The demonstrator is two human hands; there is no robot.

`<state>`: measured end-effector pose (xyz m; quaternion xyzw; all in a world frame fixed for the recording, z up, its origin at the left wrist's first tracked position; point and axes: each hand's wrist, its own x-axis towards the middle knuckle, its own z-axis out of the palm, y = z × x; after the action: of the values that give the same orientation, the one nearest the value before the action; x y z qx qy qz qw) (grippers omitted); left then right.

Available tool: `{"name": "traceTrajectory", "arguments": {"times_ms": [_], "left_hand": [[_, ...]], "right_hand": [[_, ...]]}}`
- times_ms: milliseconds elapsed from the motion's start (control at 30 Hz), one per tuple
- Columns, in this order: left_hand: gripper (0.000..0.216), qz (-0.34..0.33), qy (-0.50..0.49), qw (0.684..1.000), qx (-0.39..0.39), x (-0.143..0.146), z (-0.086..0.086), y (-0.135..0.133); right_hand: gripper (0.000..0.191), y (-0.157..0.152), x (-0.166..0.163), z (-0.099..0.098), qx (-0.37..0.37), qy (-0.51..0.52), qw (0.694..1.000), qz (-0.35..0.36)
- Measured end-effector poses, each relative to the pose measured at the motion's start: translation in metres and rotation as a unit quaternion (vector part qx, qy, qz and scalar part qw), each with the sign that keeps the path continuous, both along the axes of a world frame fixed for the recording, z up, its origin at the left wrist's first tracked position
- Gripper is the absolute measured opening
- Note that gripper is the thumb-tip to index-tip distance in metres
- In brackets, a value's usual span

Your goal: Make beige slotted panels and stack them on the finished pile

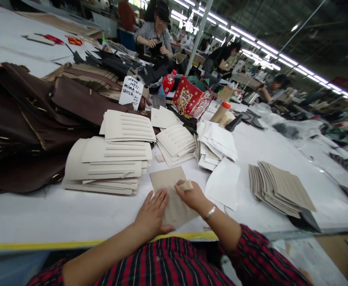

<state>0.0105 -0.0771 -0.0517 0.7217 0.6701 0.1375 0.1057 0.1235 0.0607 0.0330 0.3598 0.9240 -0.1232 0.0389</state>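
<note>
A greyish-tan rectangular panel (168, 178) lies on the white table close to its front edge. My left hand (151, 213) rests flat on the panel's left side, fingers stretched out and thumb apart. Over the panel's right half, my right hand (195, 196) is closed around a small cream-coloured block (187, 185), whose end sticks out between thumb and fingers. Whether the block touches the panel is hidden by the hand. Cream panels with raised ribs form a tall stack (111, 159) left of the panel, and a lower pile (176, 143) behind it.
White sheets (221, 178) lie right of the panel, with a tan panel stack (281, 186) farther right. Dark brown leather pieces (27, 119) fill the left. Behind stand a handwritten card (131, 92), a red bottle (168, 82) and a red patterned bag (188, 97). Co-workers (156, 35) sit beyond.
</note>
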Motion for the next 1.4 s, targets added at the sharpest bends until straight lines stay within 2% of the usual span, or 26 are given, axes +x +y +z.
{"name": "traceTrajectory", "arguments": {"times_ms": [100, 167, 233, 333, 400, 567, 633, 700, 767, 867, 967, 1033, 1100, 1167, 1300, 1333, 1400], "left_hand": [[0.098, -0.002, -0.007, 1.0, -0.002, 0.0, 0.001, 0.0], [0.099, -0.002, -0.008, 1.0, -0.004, -0.001, 0.002, 0.0], [0.098, 0.0, -0.006, 1.0, -0.005, -0.001, 0.002, 0.001], [0.098, 0.0, -0.007, 1.0, -0.005, 0.0, 0.002, 0.001], [0.098, 0.002, -0.013, 1.0, -0.001, 0.001, 0.002, 0.001], [0.098, 0.0, -0.028, 1.0, -0.001, -0.002, 0.003, 0.0], [0.098, 0.007, -0.024, 1.0, -0.009, -0.007, 0.005, 0.0], [0.101, 0.032, -0.016, 0.999, -0.021, -0.013, 0.007, 0.001], [0.106, 0.056, -0.009, 0.998, -0.034, -0.019, 0.009, 0.001], [0.109, 0.059, -0.006, 0.997, -0.041, -0.022, 0.009, 0.002], [0.109, 0.062, -0.011, 0.997, -0.038, -0.022, 0.008, 0.001], [0.11, 0.058, -0.021, 0.997, -0.036, -0.023, 0.008, 0.001], [0.113, 0.055, -0.03, 0.997, -0.033, -0.023, 0.008, 0.0], [0.116, 0.06, -0.034, 0.997, -0.024, -0.024, 0.007, 0.0], [0.121, 0.079, -0.038, 0.996, 0.004, -0.023, 0.003, 0.0], [0.123, 0.083, -0.04, 0.996, 0.011, -0.023, 0.001, 0.0], [0.125, 0.095, -0.042, 0.994, 0.02, -0.022, -0.001, 0.0]], "right_hand": [[0.026, -0.025, 0.04, 0.004, -0.063, -0.015, 0.998, 0.014], [0.026, -0.03, 0.043, 0.002, -0.079, -0.004, 0.997, 0.023], [0.027, -0.022, 0.021, -0.004, -0.046, 0.019, 0.998, 0.027], [0.03, -0.004, -0.023, -0.011, 0.041, 0.018, 0.999, 0.008], [0.031, -0.005, -0.028, -0.01, 0.052, 0.007, 0.999, 0.001], [0.029, -0.046, 0.039, 0.0, -0.02, -0.011, 1.0, 0.005], [0.029, -0.048, 0.047, 0.0, -0.029, -0.017, 0.999, -0.008], [0.029, -0.033, 0.027, -0.004, -0.018, -0.008, 1.0, -0.012], [0.029, -0.012, -0.01, -0.01, 0.019, 0.014, 1.0, -0.004], [0.03, 0.003, -0.048, -0.012, 0.063, 0.042, 0.997, 0.011], [0.028, -0.011, -0.027, -0.006, 0.035, 0.037, 0.998, 0.033], [0.026, -0.027, 0.004, 0.0, -0.031, 0.016, 0.998, 0.052], [0.026, -0.036, 0.02, 0.003, -0.081, 0.006, 0.995, 0.061], [0.026, -0.033, 0.009, 0.003, -0.076, 0.023, 0.995, 0.055], [0.029, -0.011, -0.051, -0.006, 0.02, 0.05, 0.998, 0.027], [0.03, -0.01, -0.058, -0.008, 0.033, 0.049, 0.998, 0.028], [0.03, -0.016, -0.052, -0.007, 0.037, 0.042, 0.998, 0.031]]}}
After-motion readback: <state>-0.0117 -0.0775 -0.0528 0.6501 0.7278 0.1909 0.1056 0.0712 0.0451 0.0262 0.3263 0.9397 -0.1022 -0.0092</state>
